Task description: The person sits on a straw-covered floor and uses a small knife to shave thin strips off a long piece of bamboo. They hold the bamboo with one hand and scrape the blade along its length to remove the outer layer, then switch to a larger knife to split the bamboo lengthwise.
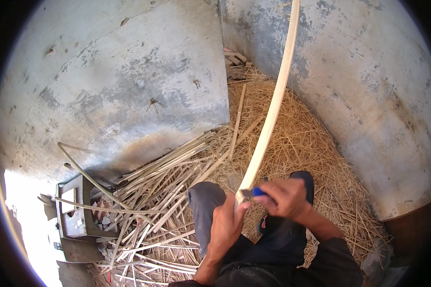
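Observation:
A long pale strip, like split bamboo or wood, rises from between my knees and leans toward the far wall. Near its lower end my left hand is closed round it, thumb toward the right. My right hand grips a small tool with a blue handle. Its short grey metal part lies against the strip just above my left thumb. The right hand is slightly blurred, and the tool's exact kind is hard to tell. My fingers partly cover the strip's lower end.
Loose split strips lie scattered at the left. Thin curly shavings cover the floor ahead and to the right. A wooden box stands at far left, long strips reaching over it. Worn grey walls enclose the corner; a few bricks lie beyond.

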Tool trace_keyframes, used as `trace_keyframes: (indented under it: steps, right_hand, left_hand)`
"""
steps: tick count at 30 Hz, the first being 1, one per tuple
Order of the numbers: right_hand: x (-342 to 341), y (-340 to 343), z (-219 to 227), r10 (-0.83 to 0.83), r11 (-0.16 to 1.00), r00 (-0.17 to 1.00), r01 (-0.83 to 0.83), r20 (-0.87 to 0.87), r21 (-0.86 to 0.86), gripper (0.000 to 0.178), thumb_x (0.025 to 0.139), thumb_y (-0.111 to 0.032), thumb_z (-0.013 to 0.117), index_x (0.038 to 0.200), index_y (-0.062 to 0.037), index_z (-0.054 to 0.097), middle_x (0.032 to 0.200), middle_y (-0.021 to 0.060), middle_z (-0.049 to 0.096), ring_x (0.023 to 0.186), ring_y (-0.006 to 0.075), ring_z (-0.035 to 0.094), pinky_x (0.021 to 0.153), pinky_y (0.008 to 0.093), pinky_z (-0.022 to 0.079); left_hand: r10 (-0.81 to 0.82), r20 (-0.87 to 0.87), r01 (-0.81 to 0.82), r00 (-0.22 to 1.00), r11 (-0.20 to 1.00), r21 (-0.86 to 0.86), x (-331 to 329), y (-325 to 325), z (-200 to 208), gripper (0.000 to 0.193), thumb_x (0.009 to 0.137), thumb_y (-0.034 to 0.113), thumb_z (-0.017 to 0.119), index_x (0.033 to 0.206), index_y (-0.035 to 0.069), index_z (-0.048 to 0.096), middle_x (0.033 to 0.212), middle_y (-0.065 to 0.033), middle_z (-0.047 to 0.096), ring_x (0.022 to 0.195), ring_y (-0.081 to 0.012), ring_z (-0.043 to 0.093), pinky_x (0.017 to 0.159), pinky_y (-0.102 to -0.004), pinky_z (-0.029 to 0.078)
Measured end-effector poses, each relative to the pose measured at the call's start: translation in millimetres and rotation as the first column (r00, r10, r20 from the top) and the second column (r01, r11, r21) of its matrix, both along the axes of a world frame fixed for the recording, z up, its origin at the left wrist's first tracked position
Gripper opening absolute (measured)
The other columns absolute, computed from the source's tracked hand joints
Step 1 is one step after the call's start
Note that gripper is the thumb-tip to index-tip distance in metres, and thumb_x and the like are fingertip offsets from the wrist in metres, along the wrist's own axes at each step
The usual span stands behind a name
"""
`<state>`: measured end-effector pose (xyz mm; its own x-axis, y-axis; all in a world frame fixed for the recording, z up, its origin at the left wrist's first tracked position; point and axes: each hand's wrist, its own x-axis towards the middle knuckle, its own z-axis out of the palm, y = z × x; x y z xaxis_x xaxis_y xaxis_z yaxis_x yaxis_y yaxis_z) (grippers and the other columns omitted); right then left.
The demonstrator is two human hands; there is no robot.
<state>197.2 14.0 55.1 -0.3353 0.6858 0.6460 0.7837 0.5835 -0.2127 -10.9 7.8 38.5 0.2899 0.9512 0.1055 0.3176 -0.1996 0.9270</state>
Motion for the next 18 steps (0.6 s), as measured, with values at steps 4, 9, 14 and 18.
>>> trace_keyframes:
  steps: [4, 9, 14, 18]
  right_hand:
    - [10, 12, 2, -0.073, 0.997, 0.996, 0.074, -0.055, 0.017, 0.032, 0.092, -0.04, 0.075, 0.097, -0.009, 0.072, 0.069, 0.0045, 0.061, 0.051, 0.0215, 0.06, 0.046, 0.0333, 0.045]
    - [12, 16, -1, -0.049, 0.997, 0.998, 0.051, -0.03, 0.051, 0.03, 0.092, -0.039, 0.075, 0.097, -0.01, 0.072, 0.066, 0.003, 0.059, 0.051, 0.0194, 0.06, 0.045, 0.0327, 0.045]
    - [28, 35, -10, -0.146, 0.983, 0.978, 0.16, -0.147, 0.093, 0.031, 0.092, -0.038, 0.075, 0.099, -0.0073, 0.072, 0.077, 0.0074, 0.068, 0.056, 0.0231, 0.066, 0.049, 0.0334, 0.049]
    - [42, 42, -6, -0.179, 0.982, 0.972, 0.186, -0.15, 0.032, 0.031, 0.092, -0.035, 0.076, 0.099, -0.005, 0.072, 0.086, 0.0112, 0.074, 0.061, 0.026, 0.07, 0.051, 0.0345, 0.052]
  left_hand:
    - [0.022, -0.089, -0.027, 0.996, 0.998, -0.056, -3, -5, -1, 0.036, 0.105, 0.032, 0.061, 0.104, -0.004, 0.056, 0.073, -0.0293, 0.063, 0.076, -0.053, 0.063, 0.06, -0.0502, 0.047]
    - [0.059, -0.071, -0.062, 0.996, 0.997, -0.05, -3, -4, -1, 0.034, 0.105, 0.03, 0.061, 0.099, -0.003, 0.056, 0.072, -0.03, 0.061, 0.074, -0.0531, 0.062, 0.06, -0.0526, 0.046]
    - [0.049, -0.131, -0.06, 0.99, 0.995, -0.085, -11, -13, -8, 0.033, 0.105, 0.03, 0.061, 0.098, -0.002, 0.056, 0.071, -0.0298, 0.061, 0.074, -0.0525, 0.062, 0.061, -0.0536, 0.046]
    - [0.039, -0.149, -0.06, 0.988, 0.988, -0.141, -18, -29, -21, 0.034, 0.105, 0.031, 0.061, 0.095, -0.002, 0.055, 0.071, -0.0299, 0.061, 0.073, -0.0524, 0.062, 0.06, -0.0534, 0.046]
